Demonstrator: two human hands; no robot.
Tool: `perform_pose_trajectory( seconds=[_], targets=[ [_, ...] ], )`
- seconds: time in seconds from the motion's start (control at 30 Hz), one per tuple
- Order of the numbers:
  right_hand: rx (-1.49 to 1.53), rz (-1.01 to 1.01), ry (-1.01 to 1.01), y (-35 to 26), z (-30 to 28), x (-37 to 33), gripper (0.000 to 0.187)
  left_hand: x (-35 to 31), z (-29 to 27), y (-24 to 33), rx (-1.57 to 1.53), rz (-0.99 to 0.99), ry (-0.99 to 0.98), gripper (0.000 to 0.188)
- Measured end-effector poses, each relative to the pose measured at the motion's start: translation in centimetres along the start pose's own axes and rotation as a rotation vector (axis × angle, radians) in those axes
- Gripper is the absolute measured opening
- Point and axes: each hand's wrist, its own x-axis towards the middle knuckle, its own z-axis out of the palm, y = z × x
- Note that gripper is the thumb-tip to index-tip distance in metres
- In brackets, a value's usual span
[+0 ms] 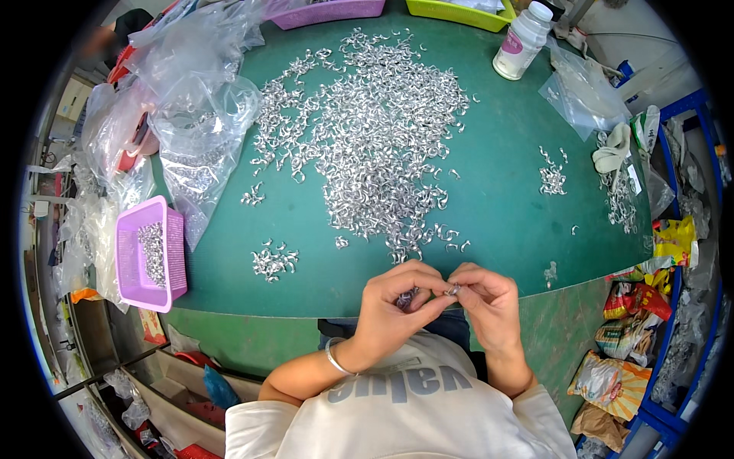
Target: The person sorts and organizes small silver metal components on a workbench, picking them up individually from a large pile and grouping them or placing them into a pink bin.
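Observation:
At the table's near edge, my left hand point(397, 310) is curled around a few small shiny metal pieces point(406, 297). Its thumb and fingertips meet those of my right hand point(488, 304) at one small curved metal piece point(453, 291). Both hands pinch that piece, and the fingers partly cover it. Just beyond them a large heap of small curved silver metal pieces point(382, 145) spreads over the green table point(489, 206). A smaller cluster of the same pieces point(274, 261) lies left of my left hand.
A purple basket point(178, 260) with metal pieces stands at the left edge, beside clear plastic bags point(202, 130). Another small cluster point(552, 177) lies to the right. At the back are a white bottle point(523, 42), a purple tray point(329, 11) and a yellow-green tray point(459, 14).

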Motion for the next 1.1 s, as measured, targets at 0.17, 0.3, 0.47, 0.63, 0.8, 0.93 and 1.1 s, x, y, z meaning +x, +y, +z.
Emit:
perform_pose_trajectory(
  seconds=[0.17, 0.3, 0.47, 0.63, 0.8, 0.93, 1.1],
  targets=[
    [-0.071, -0.086, 0.018, 0.0, 0.2, -0.1, 0.013, -0.1, -0.1, 0.2, 0.037, 0.005, -0.005, 0.017],
    [-0.189, -0.179, -0.011, 0.3, -0.1, 0.2, 0.013, -0.1, -0.2, -0.1, -0.113, -0.119, -0.022, 0.012],
    [-0.804, -0.174, 0.263, 0.7, -3.1, 3.2, 0.017, 0.6, -1.3, -1.6, -0.925, -0.621, -0.029, 0.011],
    [-1.389, -0.368, 0.238, 2.3, -4.1, 5.1, 0.019, 0.6, -0.9, -2.4, -0.867, -0.527, 0.024, 0.016],
    [-1.284, -0.399, 0.241, 2.4, -3.9, 5.2, 0.012, 0.7, -0.9, -2.6, -0.667, -0.528, 0.138, 0.014],
    [-0.658, -0.008, 0.195, 1.2, -3.0, 3.4, 0.011, 0.5, -0.5, -2.6, -0.374, -0.399, 0.131, 0.016],
    [-0.274, 0.109, 0.046, 0.0, -1.2, 1.8, 0.011, 0.7, -0.1, -2.2, -0.057, -0.16, 0.084, 0.021]
  ],
)
